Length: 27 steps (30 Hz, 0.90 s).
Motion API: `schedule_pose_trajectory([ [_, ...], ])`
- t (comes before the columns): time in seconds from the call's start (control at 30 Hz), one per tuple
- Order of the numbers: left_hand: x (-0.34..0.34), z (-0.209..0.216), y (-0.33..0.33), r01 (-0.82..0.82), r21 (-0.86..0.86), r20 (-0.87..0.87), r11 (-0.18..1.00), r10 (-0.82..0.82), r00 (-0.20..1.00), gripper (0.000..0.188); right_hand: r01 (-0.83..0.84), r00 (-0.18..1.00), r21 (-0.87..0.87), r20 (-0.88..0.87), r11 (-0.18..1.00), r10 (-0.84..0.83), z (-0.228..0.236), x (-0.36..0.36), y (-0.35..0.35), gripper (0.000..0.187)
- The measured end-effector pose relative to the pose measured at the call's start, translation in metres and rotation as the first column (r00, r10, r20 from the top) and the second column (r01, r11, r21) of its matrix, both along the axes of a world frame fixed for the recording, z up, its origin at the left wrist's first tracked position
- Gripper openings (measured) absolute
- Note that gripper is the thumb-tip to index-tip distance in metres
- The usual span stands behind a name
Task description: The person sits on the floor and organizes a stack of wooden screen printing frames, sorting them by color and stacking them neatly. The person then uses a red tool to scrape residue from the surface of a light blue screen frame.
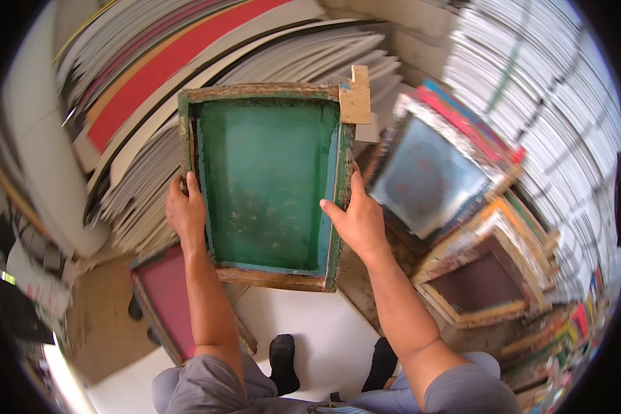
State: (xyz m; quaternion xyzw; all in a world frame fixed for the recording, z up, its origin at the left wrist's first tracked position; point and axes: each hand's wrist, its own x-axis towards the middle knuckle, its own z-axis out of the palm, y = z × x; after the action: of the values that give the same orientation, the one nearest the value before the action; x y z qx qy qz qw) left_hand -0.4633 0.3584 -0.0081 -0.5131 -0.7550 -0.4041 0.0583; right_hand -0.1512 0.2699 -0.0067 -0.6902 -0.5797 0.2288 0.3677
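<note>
Held up in front of me is a wooden screen-printing frame with green mesh and worn, paint-stained edges. A small notched piece of wood sticks out at its upper right corner. My left hand grips the left side of the frame, thumb on the front edge. On the right side, my right hand grips it too, with the thumb over the front and the other fingers mostly hidden behind. The frame is tilted slightly.
Leaning at the right are a screen frame with blue-grey mesh and one with dark mesh. A pink-red screen lies beside my left forearm. Tall sheet stacks rise at the right; more sheets lean at the back. White board lies by my feet.
</note>
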Motion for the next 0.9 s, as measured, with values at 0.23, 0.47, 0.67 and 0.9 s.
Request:
schedule_pose_trajectory([
  [0.23,0.138,-0.022,0.033,0.430,-0.055,0.180,0.901,-0.414,0.892,0.049,0.475,0.863,0.278,0.036,0.835,-0.504,-0.012,0.072,-0.054,0.080],
  [0.47,0.224,-0.105,0.037,0.748,0.087,0.431,0.657,-0.702,0.567,0.055,0.742,0.629,0.278,0.028,0.610,-0.777,-0.079,0.115,-0.088,0.077],
  [0.67,0.252,-0.154,0.035,0.834,0.093,0.591,0.543,-0.705,0.393,0.063,0.811,0.582,0.074,-0.009,0.580,-0.813,-0.102,0.126,-0.095,0.089],
  [0.9,0.285,-0.182,0.054,0.866,0.143,0.651,0.479,-0.705,0.282,0.070,0.847,0.532,0.067,-0.104,0.528,-0.840,-0.134,0.123,-0.093,0.109],
])
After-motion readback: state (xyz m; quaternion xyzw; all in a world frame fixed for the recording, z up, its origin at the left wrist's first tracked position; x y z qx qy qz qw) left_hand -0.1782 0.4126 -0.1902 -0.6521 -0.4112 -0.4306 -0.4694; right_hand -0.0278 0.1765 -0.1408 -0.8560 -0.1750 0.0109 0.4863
